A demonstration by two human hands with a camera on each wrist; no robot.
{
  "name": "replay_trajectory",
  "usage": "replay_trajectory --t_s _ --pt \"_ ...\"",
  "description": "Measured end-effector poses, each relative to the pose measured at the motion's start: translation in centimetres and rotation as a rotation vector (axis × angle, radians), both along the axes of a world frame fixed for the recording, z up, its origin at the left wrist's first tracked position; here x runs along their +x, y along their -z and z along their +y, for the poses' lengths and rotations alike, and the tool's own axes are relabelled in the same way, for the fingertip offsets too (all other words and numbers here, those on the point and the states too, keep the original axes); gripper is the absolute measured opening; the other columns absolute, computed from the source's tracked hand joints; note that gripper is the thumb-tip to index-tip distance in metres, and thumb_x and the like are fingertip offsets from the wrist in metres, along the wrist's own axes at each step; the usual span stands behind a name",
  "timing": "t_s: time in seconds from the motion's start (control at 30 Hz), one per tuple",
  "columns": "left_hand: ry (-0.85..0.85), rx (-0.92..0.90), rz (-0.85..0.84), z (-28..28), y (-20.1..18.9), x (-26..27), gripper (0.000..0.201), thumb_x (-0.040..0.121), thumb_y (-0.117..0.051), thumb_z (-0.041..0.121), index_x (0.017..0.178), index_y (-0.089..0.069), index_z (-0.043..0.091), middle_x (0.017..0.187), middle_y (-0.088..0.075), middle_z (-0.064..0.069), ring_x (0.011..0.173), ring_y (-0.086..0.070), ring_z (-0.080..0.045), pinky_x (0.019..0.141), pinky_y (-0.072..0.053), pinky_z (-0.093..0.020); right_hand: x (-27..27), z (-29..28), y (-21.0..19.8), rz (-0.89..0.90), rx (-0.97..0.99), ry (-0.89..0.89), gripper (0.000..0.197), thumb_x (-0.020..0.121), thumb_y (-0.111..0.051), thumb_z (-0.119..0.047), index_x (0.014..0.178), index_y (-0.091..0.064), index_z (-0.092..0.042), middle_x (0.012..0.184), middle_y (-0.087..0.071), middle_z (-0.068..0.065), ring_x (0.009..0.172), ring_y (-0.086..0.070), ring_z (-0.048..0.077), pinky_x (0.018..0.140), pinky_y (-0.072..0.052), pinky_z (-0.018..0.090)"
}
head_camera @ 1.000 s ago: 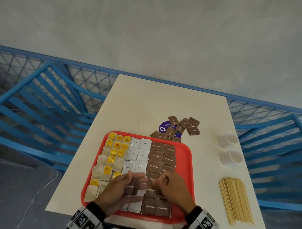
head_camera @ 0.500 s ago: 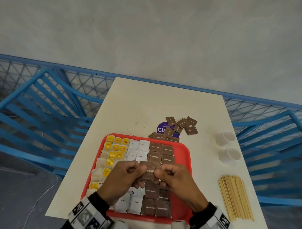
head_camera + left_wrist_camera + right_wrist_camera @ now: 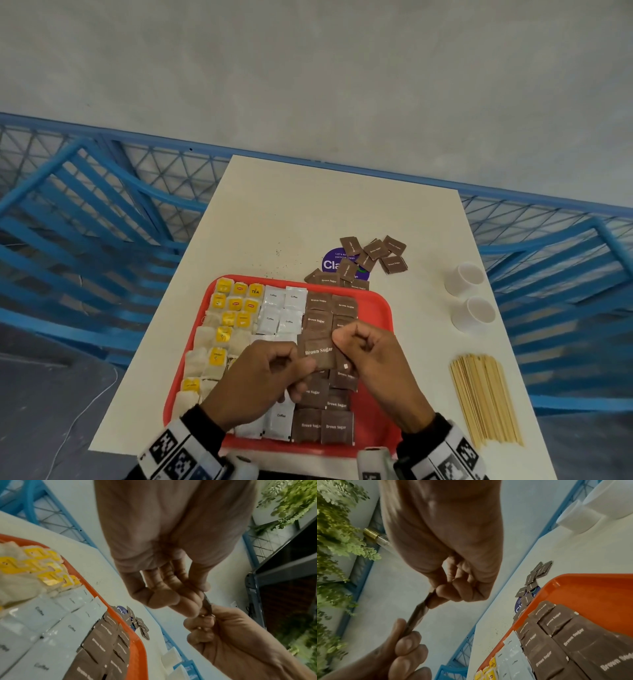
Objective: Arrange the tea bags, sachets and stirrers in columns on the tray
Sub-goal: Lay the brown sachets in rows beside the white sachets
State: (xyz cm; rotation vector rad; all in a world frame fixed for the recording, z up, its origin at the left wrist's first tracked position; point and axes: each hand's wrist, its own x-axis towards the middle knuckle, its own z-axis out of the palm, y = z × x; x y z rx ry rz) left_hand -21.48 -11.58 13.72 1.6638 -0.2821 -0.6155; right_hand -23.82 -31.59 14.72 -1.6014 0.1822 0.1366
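A red tray (image 3: 382, 308) on the white table carries yellow-tagged tea bags (image 3: 226, 318) on its left, white coffee sachets (image 3: 284, 308) in the middle and brown sugar sachets (image 3: 329, 305) to their right. Above the tray both hands pinch one small stack of brown sugar sachets (image 3: 318, 351). My left hand (image 3: 263, 377) holds its lower left edge, my right hand (image 3: 370, 356) its right edge. The wrist views show the stack edge-on (image 3: 418, 614) (image 3: 208, 605) between the fingertips. Wooden stirrers (image 3: 484, 399) lie in a bundle on the table right of the tray.
Loose brown sugar sachets (image 3: 373, 253) lie scattered over a purple sticker (image 3: 330, 262) beyond the tray. Two white paper cups (image 3: 464, 277) (image 3: 474, 313) stand at the right. A blue railing (image 3: 85, 205) surrounds the table; its edges are close on every side.
Both hands rose from the tray's near rows, lifting brown sugar sachets off the brown column, and now hold them higher and further forward over the tray.
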Motion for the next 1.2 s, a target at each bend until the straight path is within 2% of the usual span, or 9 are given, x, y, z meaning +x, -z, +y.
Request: replay_trajectory --t_s 0.13,0.27,0.4,0.53,0.63,0.8,0.97,1.07,1.2 --pt "-0.019 -0.011 0.016 0.2 0.4 0.1 0.023 0.089 -0.063 0.036 0.069 -0.066 0.024 0.066 -0.068 -0.006 0.060 -0.065 -0.018 0.054 -0.046 -0.028 -0.3 -0.6 0.3 0.078 0.007 0.007 0.031 0.087 -0.064 -0.040 0.073 -0.065 -0.012 0.058 -0.060 0.003 0.049 -0.050 0.011 0.053 -0.041 0.022" --pt "0.003 0.008 0.007 0.1 0.7 0.3 0.023 0.092 -0.063 0.032 0.069 -0.066 0.026 0.066 -0.069 -0.005 0.061 -0.065 -0.018 0.053 -0.046 -0.026 -0.7 -0.9 -0.2 0.092 0.022 -0.100 0.013 0.086 -0.073 -0.022 0.080 -0.070 -0.011 0.064 -0.067 -0.003 0.054 -0.056 0.008 0.053 -0.045 0.017" --pt "0.010 0.080 -0.008 0.0 1.4 0.5 0.028 0.095 -0.063 0.029 0.069 -0.067 0.022 0.065 -0.069 -0.006 0.059 -0.064 -0.015 0.054 -0.046 -0.023 -0.5 -2.6 1.1 0.127 -0.038 -0.078 0.021 0.088 -0.072 -0.012 0.083 -0.066 0.008 0.059 -0.065 -0.006 0.050 -0.051 0.003 0.052 -0.042 0.013" --pt "-0.022 0.185 0.022 0.4 3.4 0.0 0.033 0.096 -0.064 0.029 0.069 -0.063 0.010 0.060 -0.067 -0.004 0.054 -0.060 -0.012 0.054 -0.045 -0.016 -1.8 -5.1 5.5 0.298 -0.179 -0.129 0.004 0.086 -0.075 -0.011 0.084 -0.073 -0.009 0.067 -0.069 0.000 0.057 -0.057 0.008 0.059 -0.046 0.017" --pt "-0.024 0.254 0.074 0.6 4.8 -0.4 0.034 0.096 -0.065 0.028 0.069 -0.063 0.007 0.059 -0.066 -0.004 0.053 -0.060 -0.011 0.051 -0.044 -0.014 -3.4 -5.8 10.1 0.429 -0.293 -0.215 0.017 0.088 -0.071 -0.007 0.074 -0.065 -0.015 0.067 -0.067 0.002 0.055 -0.055 0.012 0.061 -0.045 0.028" --pt "-0.122 0.246 0.151 0.2 5.5 0.5 0.038 0.096 -0.064 0.026 0.078 -0.064 -0.007 0.063 -0.065 -0.006 0.056 -0.059 -0.015 0.050 -0.044 -0.014 -3.6 -5.1 13.5 0.511 -0.339 -0.137 0.022 0.088 -0.072 -0.009 0.068 -0.062 -0.016 0.054 -0.060 0.001 0.047 -0.047 0.010 0.052 -0.039 0.023" --pt "-0.116 0.258 0.114 -0.3 5.3 1.4 0.039 0.096 -0.064 0.030 0.078 -0.064 -0.004 0.064 -0.067 -0.008 0.057 -0.060 -0.014 0.052 -0.045 -0.016 -3.6 -4.8 13.6 0.481 -0.461 -0.090 0.023 0.085 -0.075 -0.018 0.065 -0.064 -0.016 0.055 -0.066 -0.005 0.048 -0.055 -0.002 0.057 -0.046 0.014" --pt "-0.096 0.276 0.085 -0.2 5.6 1.9 0.040 0.096 -0.063 0.030 0.073 -0.062 -0.002 0.067 -0.068 -0.015 0.056 -0.061 -0.015 0.054 -0.046 -0.017 -3.8 -4.9 13.1 0.443 -0.611 -0.068 0.023 0.080 -0.076 -0.029 0.069 -0.064 -0.013 0.065 -0.070 -0.002 0.056 -0.058 -0.001 0.057 -0.044 0.011" --pt "-0.110 0.321 0.072 0.3 5.6 3.3 0.036 0.095 -0.064 0.032 0.067 -0.062 0.008 0.060 -0.067 -0.007 0.051 -0.059 -0.013 0.052 -0.047 -0.020 -1.0 -6.7 10.3 0.417 -0.739 -0.126 0.029 0.082 -0.074 -0.035 0.061 -0.058 -0.024 0.065 -0.064 -0.009 0.062 -0.055 -0.003 0.059 -0.041 0.010"
